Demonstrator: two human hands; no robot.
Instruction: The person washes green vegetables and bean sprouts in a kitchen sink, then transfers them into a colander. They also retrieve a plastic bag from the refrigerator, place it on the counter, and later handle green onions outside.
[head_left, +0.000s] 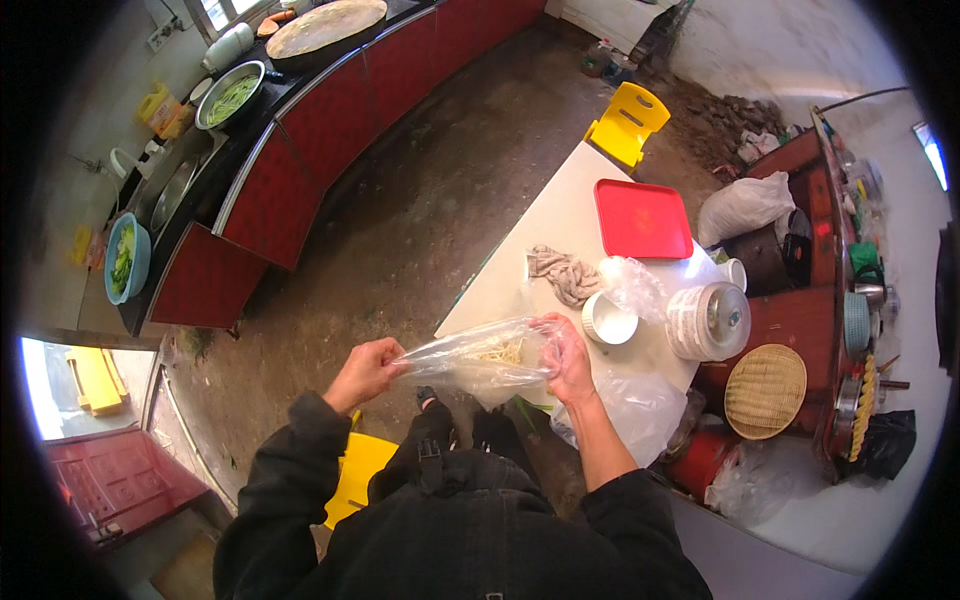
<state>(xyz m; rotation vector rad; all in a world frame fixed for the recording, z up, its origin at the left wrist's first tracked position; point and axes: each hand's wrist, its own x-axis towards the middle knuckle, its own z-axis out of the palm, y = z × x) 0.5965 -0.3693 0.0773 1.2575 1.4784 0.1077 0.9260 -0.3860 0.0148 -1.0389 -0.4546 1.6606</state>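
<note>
A clear plastic bag (442, 356) is stretched between my two hands, in front of my body and by the near corner of the white table (510, 270). Pale thin strands that look like bean sprouts (502, 351) show through the film. My left hand (367, 373) pinches the bag's narrow gathered end. At the fuller end, my right hand (568, 360) grips the plastic close to the sprouts. Just beyond my right hand stands a white ribbed bowl (609, 319). Part of the right fingers is veiled by the film.
On the table are a crumpled cloth (564, 276), a red tray (643, 219), a lidded plastic jar (701, 321) and a large plastic bag (630, 412). Yellow chairs (628, 124) stand at both ends. Leftward runs a counter with a metal basin (231, 95) of green vegetables and a blue basin (127, 259).
</note>
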